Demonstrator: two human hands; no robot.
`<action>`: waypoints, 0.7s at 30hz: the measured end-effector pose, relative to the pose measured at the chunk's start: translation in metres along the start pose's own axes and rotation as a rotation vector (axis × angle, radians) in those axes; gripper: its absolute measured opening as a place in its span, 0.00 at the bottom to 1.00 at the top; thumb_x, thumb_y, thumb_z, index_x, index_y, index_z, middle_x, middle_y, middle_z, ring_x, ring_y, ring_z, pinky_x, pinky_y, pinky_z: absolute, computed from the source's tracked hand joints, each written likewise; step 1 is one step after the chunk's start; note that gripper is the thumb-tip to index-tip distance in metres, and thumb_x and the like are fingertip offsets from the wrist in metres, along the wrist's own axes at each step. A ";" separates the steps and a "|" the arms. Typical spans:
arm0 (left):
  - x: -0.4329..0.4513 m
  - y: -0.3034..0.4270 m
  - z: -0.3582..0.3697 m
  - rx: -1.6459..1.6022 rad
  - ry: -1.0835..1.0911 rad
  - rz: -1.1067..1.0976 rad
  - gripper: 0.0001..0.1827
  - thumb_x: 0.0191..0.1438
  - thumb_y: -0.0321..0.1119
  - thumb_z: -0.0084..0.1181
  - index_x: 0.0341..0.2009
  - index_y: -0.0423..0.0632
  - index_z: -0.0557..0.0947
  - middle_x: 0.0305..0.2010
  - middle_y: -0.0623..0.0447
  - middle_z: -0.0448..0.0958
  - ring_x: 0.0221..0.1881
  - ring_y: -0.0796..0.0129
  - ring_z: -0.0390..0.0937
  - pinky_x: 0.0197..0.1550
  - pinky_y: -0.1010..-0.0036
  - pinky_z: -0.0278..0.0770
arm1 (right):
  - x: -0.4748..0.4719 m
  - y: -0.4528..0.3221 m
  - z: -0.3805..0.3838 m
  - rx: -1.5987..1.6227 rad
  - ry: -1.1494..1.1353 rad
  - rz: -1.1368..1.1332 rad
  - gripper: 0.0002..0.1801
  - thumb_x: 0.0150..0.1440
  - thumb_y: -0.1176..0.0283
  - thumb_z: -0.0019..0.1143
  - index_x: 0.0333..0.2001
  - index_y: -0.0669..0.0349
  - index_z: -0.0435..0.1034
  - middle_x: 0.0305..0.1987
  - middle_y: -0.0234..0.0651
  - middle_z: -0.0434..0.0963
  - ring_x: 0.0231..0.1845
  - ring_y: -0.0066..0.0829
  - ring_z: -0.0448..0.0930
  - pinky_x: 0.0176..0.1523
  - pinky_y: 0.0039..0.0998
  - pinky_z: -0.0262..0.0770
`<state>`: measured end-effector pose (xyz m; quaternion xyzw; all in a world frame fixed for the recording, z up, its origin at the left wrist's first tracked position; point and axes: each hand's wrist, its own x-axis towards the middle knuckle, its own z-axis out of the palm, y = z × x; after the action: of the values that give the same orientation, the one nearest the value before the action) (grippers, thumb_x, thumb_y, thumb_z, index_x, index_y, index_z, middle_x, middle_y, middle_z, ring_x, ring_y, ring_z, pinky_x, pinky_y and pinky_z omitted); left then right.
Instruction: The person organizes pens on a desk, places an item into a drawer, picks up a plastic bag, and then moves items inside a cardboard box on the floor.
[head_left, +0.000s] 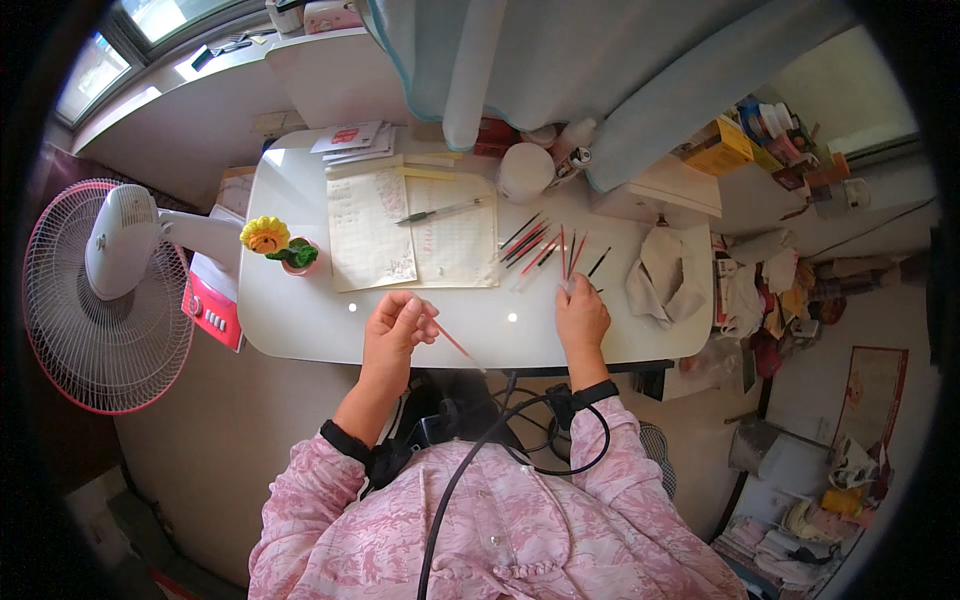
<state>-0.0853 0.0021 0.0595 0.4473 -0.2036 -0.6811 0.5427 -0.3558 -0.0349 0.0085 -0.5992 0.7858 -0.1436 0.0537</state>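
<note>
Between the thumb and fingers of my left hand (394, 322) is a thin red pen refill (452, 339), slanting down past the front edge of the white desk (300, 322). My right hand (583, 311) rests at the desk's right half, its fingertips at the lower ends of several red and black refills (573, 251). Whether it grips them cannot be told. More red and black refills (525, 244) lie loosely just left of that hand. A pen (439, 213) lies across open lined paper (457, 255) with a smaller written sheet (371, 247) on it.
A crocheted flower in a pot (300, 259) stands at the desk's left, beside a pink-rimmed fan (109, 296). White container (526, 172) and bottles stand at the back, below a curtain (517, 67). A crumpled pale cloth (664, 281) lies right. Black cables (469, 465) hang before my body.
</note>
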 end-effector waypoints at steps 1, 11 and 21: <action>-0.001 -0.001 0.000 0.002 0.004 -0.003 0.04 0.58 0.33 0.46 0.35 0.48 0.70 0.31 0.51 0.73 0.25 0.73 0.70 0.28 0.80 0.70 | -0.001 -0.004 -0.004 0.005 -0.037 -0.007 0.17 0.49 0.62 0.54 0.42 0.55 0.67 0.38 0.40 0.75 0.36 0.45 0.76 0.37 0.43 0.71; 0.001 -0.004 -0.004 -0.032 0.033 -0.015 0.07 0.58 0.34 0.49 0.35 0.45 0.71 0.32 0.50 0.75 0.26 0.73 0.72 0.29 0.80 0.71 | -0.007 -0.001 -0.013 0.100 -0.101 -0.177 0.21 0.48 0.62 0.57 0.46 0.54 0.65 0.37 0.38 0.72 0.35 0.45 0.75 0.35 0.41 0.71; 0.003 -0.002 -0.004 -0.049 0.024 -0.029 0.06 0.58 0.33 0.48 0.36 0.45 0.71 0.33 0.50 0.75 0.26 0.73 0.72 0.30 0.80 0.71 | -0.001 0.006 -0.020 0.175 -0.039 -0.358 0.19 0.48 0.65 0.57 0.44 0.53 0.66 0.38 0.37 0.70 0.34 0.42 0.75 0.35 0.37 0.72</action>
<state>-0.0831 0.0013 0.0546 0.4448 -0.1736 -0.6884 0.5459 -0.3662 -0.0297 0.0253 -0.7249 0.6502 -0.2072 0.0944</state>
